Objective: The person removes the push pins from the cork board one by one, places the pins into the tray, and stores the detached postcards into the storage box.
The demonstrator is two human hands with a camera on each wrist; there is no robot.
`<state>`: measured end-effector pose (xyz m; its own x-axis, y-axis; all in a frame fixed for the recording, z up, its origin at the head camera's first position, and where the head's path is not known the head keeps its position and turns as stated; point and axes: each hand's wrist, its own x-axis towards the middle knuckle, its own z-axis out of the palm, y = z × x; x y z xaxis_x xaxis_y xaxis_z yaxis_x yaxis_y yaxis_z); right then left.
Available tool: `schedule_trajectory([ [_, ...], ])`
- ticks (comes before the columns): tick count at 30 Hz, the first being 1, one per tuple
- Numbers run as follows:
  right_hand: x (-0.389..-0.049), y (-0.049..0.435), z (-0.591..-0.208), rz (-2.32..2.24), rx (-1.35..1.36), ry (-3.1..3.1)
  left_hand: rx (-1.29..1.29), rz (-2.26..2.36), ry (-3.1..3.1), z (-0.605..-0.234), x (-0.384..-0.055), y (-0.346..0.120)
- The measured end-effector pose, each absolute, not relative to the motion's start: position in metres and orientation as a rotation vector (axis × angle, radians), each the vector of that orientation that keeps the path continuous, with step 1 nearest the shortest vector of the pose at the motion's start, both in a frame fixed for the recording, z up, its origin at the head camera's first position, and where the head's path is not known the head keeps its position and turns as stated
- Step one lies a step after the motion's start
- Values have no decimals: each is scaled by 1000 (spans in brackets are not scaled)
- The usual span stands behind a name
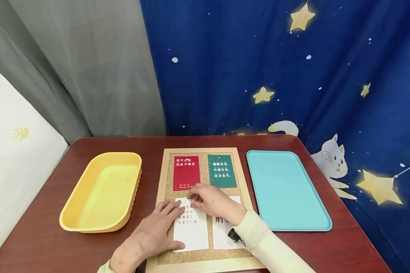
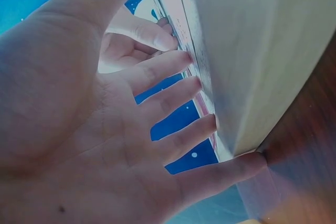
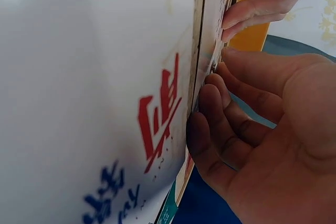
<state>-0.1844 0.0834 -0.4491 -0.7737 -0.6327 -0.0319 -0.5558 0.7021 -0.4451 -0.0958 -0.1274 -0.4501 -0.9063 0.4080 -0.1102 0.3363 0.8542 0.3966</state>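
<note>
A framed cork board [image 1: 205, 254] lies on the table with several printed cards on it. My left hand [image 1: 155, 231] rests spread over the left edge of the lower-left white card [image 1: 193, 237], thumb and fingertips on it. In the left wrist view the left fingers [image 2: 173, 140] are straight, reaching to the board's edge. My right hand [image 1: 213, 201] is at that card's top edge, thumb and forefinger pinching a small metallic pin [image 1: 190, 199], mostly hidden by the fingers. The right forearm and hand cover part of the lower-right white card [image 1: 225, 237].
Above are a red card [image 1: 186, 174] and a green card [image 1: 223, 172], each with a small pin at its top. A yellow tray [image 1: 64, 223] stands left of the board, a light-blue tray [image 1: 290, 189] right of it. Curtains [image 1: 225, 68] hang behind the table [image 1: 150, 151].
</note>
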Motion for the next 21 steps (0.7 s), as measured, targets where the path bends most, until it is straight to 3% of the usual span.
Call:
schedule_trajectory([
  [21, -192, 83, -449, -671, -935, 2716, 594, 531, 2842, -450, -97, -126],
])
